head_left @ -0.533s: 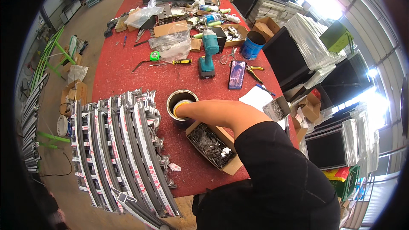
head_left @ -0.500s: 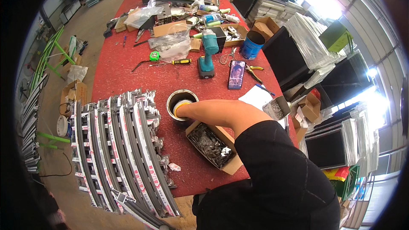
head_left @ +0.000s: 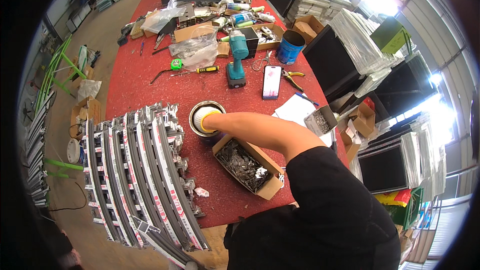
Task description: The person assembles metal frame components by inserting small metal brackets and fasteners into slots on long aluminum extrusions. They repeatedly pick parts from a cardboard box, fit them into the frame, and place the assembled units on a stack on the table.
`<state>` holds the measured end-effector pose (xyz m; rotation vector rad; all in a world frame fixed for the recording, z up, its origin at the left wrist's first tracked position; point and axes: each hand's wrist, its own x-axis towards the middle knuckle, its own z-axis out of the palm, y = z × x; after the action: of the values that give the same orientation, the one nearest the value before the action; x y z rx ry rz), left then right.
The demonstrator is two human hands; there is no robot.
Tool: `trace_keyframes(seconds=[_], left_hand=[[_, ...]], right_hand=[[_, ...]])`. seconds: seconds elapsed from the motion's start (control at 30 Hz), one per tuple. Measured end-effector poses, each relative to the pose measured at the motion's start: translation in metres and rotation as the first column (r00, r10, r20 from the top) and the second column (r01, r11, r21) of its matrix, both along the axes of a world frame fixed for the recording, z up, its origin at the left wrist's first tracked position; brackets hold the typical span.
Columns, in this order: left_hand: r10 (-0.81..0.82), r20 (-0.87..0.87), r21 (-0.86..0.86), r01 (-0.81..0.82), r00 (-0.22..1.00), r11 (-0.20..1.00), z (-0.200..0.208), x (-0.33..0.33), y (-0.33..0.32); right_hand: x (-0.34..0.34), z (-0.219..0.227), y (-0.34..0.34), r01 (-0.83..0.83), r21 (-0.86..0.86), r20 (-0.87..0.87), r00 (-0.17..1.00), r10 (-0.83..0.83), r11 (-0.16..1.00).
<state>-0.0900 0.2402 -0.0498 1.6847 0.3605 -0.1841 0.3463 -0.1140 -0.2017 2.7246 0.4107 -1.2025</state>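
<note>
My right hand (head_left: 205, 118), in a white glove with a yellow cuff, reaches into an open round can (head_left: 195, 129) on the red table. Its fingers are hidden below the rim. At the lower edge, a grey gloved fingertip of my left hand (head_left: 191, 266) shows against a metal profile (head_left: 167, 248), closed on it; the rest of that hand is out of sight. This profile slants over a row of long metal profiles (head_left: 141, 170) with white and red film. Beside the can, under my right forearm, stands a cardboard box (head_left: 272, 187) of small dark metal pieces.
Beyond the can are a teal cordless drill (head_left: 237, 60), a phone (head_left: 271, 82), pliers (head_left: 294, 80), scissors (head_left: 262, 61), a screwdriver (head_left: 206, 69), a green tape measure (head_left: 176, 64) and a blue can (head_left: 290, 47). A small box of screws (head_left: 321, 121) sits at right by white paper (head_left: 295, 108).
My right hand shows more of its glove above the rim and has shifted slightly within the can. The phone screen has turned from a picture to mostly white. The whole view has shifted slightly.
</note>
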Motion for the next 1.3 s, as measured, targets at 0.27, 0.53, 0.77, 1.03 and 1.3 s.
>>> trace_keyframes(seconds=[0.27, 0.53, 0.77, 1.03, 1.3], left_hand=[[-0.070, -0.003, 0.000, 0.070, 0.998, 0.998, 0.005, 0.000, -0.006], [-0.130, -0.076, -0.031, 0.128, 0.989, 0.991, 0.011, -0.008, -0.014], [-0.150, -0.203, -0.023, 0.149, 0.968, 0.989, 0.024, 0.002, -0.041], [-0.331, -0.343, -0.006, 0.350, 0.879, 0.937, 0.046, 0.026, -0.084], [-0.381, -0.412, -0.009, 0.415, 0.828, 0.910, 0.046, 0.022, -0.111]], right_hand=[[-0.022, 0.060, -0.006, 0.109, 0.247, 0.408, 0.889, -0.206, 0.963], [-0.120, 0.175, -0.082, 0.123, 0.716, 0.457, 0.662, -0.594, 0.687], [-0.310, 0.156, -0.154, 0.446, 0.820, 0.105, 0.500, -0.859, 0.360], [-0.425, 0.039, -0.170, 0.731, 0.635, 0.041, 0.289, -0.957, 0.248], [-0.461, 0.023, -0.183, 0.641, 0.682, 0.132, 0.366, -0.921, 0.352]])
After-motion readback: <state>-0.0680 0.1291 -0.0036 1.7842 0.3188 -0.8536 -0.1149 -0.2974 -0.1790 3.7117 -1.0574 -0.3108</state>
